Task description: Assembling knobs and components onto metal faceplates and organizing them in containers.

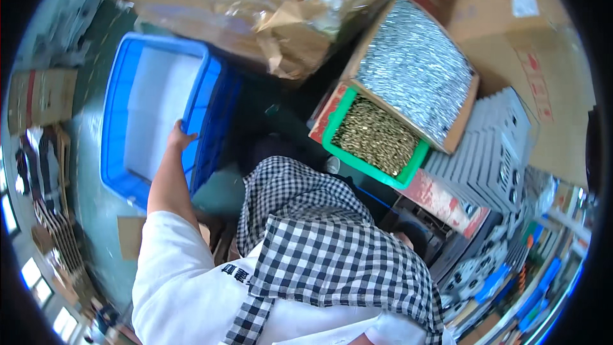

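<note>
My left arm reaches forward to a large blue plastic crate [113,108] at the left. My left hand [181,135] grips its right-hand rim, thumb and fingers spread across the edge. A pale white sheet or liner [159,96] covers much of the crate's inside. Beside the checked apron [345,259] a small skin-coloured patch shows, perhaps part of my right hand [402,239]. Its fingers are hidden, so I cannot make out what it touches.
At the right, a green tray [333,147] holds many small brass-coloured parts, beside a cardboard box of silvery metal pieces [415,64]. Grey stacked plastic trays [485,147] stand beyond. A large plastic-wrapped carton [217,13] lies ahead, and an open carton [536,70] far right.
</note>
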